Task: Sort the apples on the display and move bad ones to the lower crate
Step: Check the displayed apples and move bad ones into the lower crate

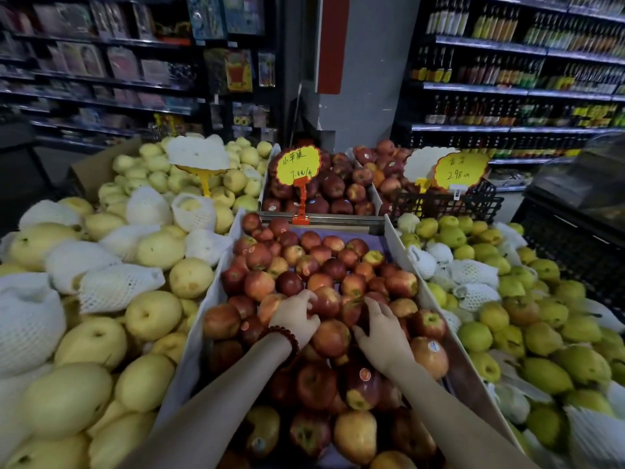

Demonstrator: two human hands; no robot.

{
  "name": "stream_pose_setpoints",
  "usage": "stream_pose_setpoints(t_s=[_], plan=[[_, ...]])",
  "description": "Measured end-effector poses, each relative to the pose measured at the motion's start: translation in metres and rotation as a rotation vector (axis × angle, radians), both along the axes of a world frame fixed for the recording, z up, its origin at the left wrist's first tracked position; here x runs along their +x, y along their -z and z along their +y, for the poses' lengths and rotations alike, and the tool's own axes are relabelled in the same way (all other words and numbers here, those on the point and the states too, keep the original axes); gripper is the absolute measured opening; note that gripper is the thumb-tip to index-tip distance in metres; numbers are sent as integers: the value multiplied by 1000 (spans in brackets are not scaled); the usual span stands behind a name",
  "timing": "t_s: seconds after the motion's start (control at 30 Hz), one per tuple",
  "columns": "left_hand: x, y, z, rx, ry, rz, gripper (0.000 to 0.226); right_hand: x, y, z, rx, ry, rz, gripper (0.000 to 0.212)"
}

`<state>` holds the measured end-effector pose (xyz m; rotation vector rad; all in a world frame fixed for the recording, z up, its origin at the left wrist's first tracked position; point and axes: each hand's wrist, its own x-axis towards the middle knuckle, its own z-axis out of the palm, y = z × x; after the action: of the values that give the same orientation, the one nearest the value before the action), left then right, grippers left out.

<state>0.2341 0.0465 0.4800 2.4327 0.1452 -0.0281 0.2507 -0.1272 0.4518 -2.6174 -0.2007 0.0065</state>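
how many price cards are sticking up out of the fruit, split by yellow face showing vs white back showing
yellow face showing: 2, the middle card and the far right card
white back showing: 2, the far left card and the card beside the far right one
total: 4

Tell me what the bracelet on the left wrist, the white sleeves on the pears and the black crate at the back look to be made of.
Bracelet: round dark reddish-brown beads, probably wood, faintly glossy.
White sleeves: foam netting, matte; the open mesh shows.
Black crate: moulded plastic, judging by its lattice wall and dull finish.
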Motion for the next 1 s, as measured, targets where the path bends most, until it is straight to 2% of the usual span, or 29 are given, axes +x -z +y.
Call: stream_pose_setpoints(t_s=[0.13,0.2,0.33,0.53,0.6,0.73,1.0], plan=[[-24,-18,-9,-100,-13,-69,30,-20,-22,1,170,-36,-185,37],[-43,-27,-18,-139,-22,-121,28,-38,-36,0,326,-17,-243,26],[-87,-39,-40,-331,-33,-232,20,-85,-48,-11,698,5,-203,12],[-162,-17,-62,-558,22,-353,16,-157,-24,-34,1043,-162,-153,3],[-190,5,-70,-623,53,-431,15,-184,-7,-41,1192,-227,-146,3],[-246,74,-82,-630,127,-508,12,-235,50,-54,1274,-313,-134,5],[-299,251,-95,-555,121,-488,13,-289,211,-73,1134,-275,-60,10]])
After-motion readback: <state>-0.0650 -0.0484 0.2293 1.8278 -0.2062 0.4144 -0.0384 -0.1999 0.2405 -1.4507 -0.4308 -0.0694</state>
